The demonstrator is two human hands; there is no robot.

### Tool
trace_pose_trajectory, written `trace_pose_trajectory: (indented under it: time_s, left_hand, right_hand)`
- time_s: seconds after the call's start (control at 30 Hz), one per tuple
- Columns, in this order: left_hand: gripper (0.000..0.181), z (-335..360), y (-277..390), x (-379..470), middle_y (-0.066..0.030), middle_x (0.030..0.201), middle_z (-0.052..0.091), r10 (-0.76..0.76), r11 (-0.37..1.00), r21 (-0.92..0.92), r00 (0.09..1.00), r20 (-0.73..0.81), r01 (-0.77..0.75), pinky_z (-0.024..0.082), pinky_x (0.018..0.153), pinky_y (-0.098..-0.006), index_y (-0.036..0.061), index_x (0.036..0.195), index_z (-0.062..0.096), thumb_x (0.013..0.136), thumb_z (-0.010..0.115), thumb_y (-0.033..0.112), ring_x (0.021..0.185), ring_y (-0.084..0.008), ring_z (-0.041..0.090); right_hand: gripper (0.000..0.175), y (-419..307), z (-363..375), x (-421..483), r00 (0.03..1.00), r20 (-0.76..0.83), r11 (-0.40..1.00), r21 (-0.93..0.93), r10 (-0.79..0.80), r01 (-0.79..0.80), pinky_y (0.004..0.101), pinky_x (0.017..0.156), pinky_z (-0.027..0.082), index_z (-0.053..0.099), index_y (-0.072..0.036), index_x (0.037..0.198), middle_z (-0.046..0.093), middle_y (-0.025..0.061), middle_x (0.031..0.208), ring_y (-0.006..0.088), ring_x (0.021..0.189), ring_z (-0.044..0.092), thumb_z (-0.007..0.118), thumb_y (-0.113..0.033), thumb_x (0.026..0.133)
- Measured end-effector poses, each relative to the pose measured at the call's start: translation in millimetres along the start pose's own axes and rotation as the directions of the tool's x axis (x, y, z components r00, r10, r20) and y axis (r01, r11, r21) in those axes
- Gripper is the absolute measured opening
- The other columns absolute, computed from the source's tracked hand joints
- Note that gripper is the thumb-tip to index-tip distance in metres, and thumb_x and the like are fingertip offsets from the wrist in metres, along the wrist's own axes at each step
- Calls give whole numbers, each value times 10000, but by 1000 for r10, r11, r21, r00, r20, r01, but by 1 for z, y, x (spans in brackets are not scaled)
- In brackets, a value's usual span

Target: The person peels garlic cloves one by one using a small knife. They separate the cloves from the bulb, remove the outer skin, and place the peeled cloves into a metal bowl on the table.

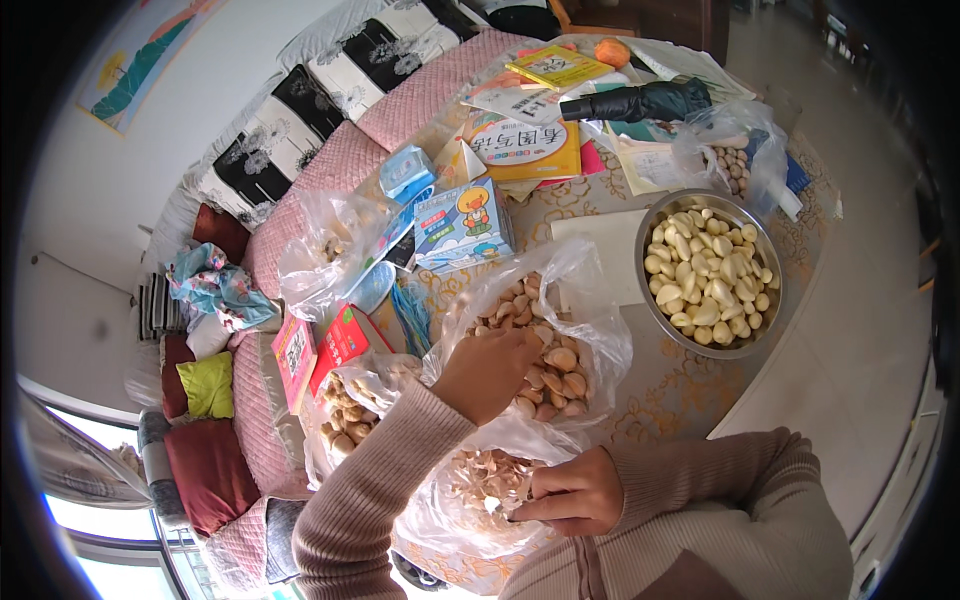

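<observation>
My left hand (491,369) reaches into an open clear plastic bag of unpeeled garlic cloves (564,373); its fingertips are partly hidden among the cloves, so a grip cannot be made out. Nearer to me, my right hand (574,495) has its fingers curled around a small object, mostly hidden, at the edge of a plastic bag of garlic skins (487,474). Peeled white cloves fill a round steel bowl (705,271) at the right. Whole garlic bulbs (346,420) lie in another bag left of my left forearm.
Beyond the bags stand a blue cartoon box (463,226) and a blue tissue pack (406,172). Yellow books (525,146), a folded dark umbrella (637,101) and an orange fruit (612,52) lie farther back. Red and pink books (341,341) are left. A pink-quilted sofa (330,169) borders the table.
</observation>
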State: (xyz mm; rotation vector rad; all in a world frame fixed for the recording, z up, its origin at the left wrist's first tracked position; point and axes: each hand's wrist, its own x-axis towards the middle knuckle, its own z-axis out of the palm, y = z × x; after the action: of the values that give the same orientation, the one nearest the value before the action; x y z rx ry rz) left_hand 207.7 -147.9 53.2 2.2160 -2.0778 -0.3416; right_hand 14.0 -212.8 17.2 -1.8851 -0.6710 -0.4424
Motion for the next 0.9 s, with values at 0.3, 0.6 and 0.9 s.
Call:
trace_pose_trajectory:
  time_s: [0.3,0.6,0.9]
  left_hand:
    - [189,10,-5,2,-87,880,594,44,999,-13,994,99,-43,489,675,-397,46,848,549,732,674,127,792,-296,612]
    - [210,5,-23,35,-158,879,619,10,990,141,993,-115,6,509,693,-423,6,955,568,780,605,115,763,-325,630]
    - [94,45,-40,80,-127,845,617,36,994,-101,998,-50,-41,503,686,-372,49,857,608,776,585,89,806,-300,618]
  right_hand:
    - [390,-1,6,-2,999,31,991,-128,-20,24,316,502,515,563,-53,1160,543,111,1087,208,619,608,618,-129,782]
    - [355,10,6,-2,997,61,998,-1,-56,56,311,479,485,578,-46,1140,545,77,913,191,600,581,609,-120,794]
    - [212,6,-8,9,995,86,999,27,-40,38,309,478,475,615,-16,1003,525,70,831,181,604,577,606,-141,832]
